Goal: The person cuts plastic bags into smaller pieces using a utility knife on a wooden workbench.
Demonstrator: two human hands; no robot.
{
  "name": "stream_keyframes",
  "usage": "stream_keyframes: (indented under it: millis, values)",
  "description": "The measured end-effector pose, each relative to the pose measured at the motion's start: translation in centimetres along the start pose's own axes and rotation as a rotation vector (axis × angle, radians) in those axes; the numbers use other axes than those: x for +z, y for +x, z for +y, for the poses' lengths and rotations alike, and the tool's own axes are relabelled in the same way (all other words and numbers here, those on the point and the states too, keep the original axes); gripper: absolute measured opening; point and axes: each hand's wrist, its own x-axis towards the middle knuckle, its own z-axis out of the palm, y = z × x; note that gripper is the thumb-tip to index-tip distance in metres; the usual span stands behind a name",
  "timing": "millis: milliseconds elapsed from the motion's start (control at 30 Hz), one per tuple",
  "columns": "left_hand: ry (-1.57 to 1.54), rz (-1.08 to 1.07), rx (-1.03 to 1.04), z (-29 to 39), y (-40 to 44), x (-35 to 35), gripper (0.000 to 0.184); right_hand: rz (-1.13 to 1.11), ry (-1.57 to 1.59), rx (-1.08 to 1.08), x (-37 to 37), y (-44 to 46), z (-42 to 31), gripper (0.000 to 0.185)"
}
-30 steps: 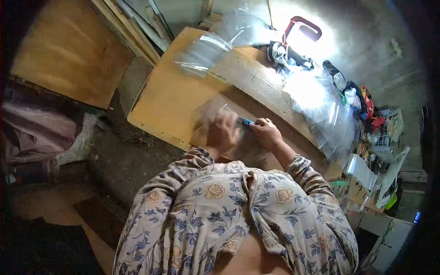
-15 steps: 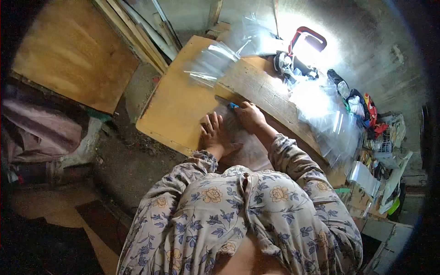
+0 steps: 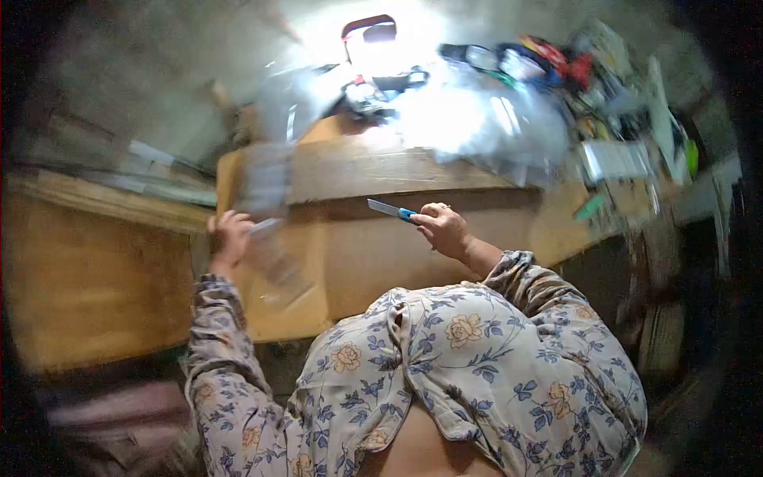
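My right hand (image 3: pixel 443 229) is closed round a blue utility knife (image 3: pixel 408 215), its long blade pointing left above the table. At the table's left side, my left hand (image 3: pixel 229 238) pinches the edge of a clear plastic piece (image 3: pixel 276 266), which is smeared by motion and hangs to the right of my fingers. Another stack of clear plastic (image 3: pixel 268 179) lies just beyond that hand. In front of me is a brown board (image 3: pixel 421 258) on the yellow table (image 3: pixel 306 278), with a raised wooden plank (image 3: pixel 358 171) along its far side.
A bright lamp with a red frame (image 3: pixel 368 30) stands at the back. Large clear plastic sheets (image 3: pixel 509 131) lie to its right, near bags and clutter (image 3: pixel 548 60). A rolled plastic sheet (image 3: pixel 616 160) is at the right. A wooden panel (image 3: pixel 103 278) is at the left.
My left hand has left the board and moved left, now gripping clear plastic. The right hand has lifted the knife, whose blade now shows. The view has turned.
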Motion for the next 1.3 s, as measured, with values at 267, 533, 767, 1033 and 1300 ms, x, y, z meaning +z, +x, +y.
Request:
stream_keyframes:
  millis: [267, 533, 767, 1033, 1300]
  values:
    - [0.22, -0.134, -0.165, -1.0, 9.9, 0.4, 0.043, 0.138, -0.19, 0.37, -1.0, -9.3, 1.0, 0.027]
    - [-0.168, 0.146, 0.339, 11.9, 19.4, 2.7, 0.058, 0.13, -0.296, 0.451, -1.8, -9.2, -0.1, 0.027]
    - [-0.01, -0.211, 0.394, 26.1, 24.1, 5.1, 0.064, 0.074, -0.226, 0.471, -2.6, -9.1, -0.1, 0.028]
    - [-0.177, 0.289, 0.459, 23.7, 27.5, 11.0, 0.012, 0.068, -0.187, 0.443, -2.3, -9.5, 0.6, 0.029]
    - [-0.558, 0.387, 0.141, 13.8, 27.0, 0.8, 0.01, 0.036, -0.132, 0.365, -2.2, -9.6, 1.3, 0.029]
